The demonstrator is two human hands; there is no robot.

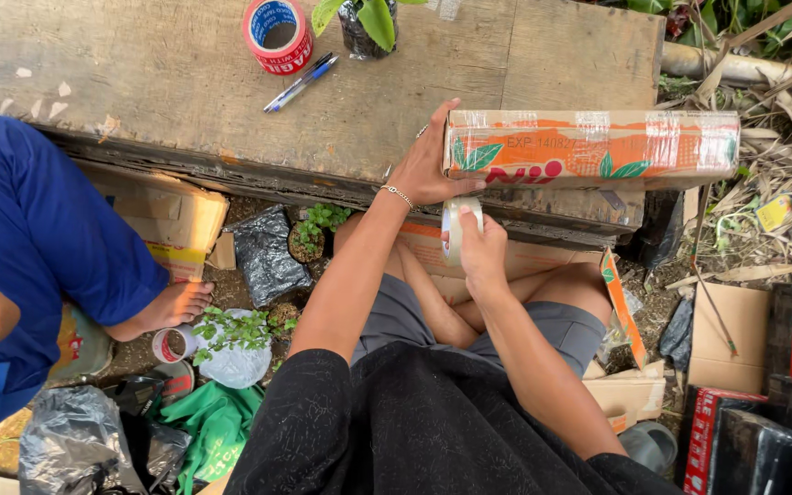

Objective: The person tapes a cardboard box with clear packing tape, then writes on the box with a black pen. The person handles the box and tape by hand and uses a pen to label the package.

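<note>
the left hand [428,170] is pressing flat, fingers spread, against the end of the orange cardboard box [590,145]; the right hand [480,252] is gripping a clear tape roll [456,229], fingers curled around it, just below the box on the wooden table [185,82].

Left hand [428,165] pressed flat against the end of the orange printed carton [590,145], right hand [481,247] just below that carton gripping a clear tape roll [456,229]. Red tape roll [278,34] and two pens [302,82] well left of the carton on the wooden plank table [185,82]. Blue-clad person [29,247] far left.
</note>
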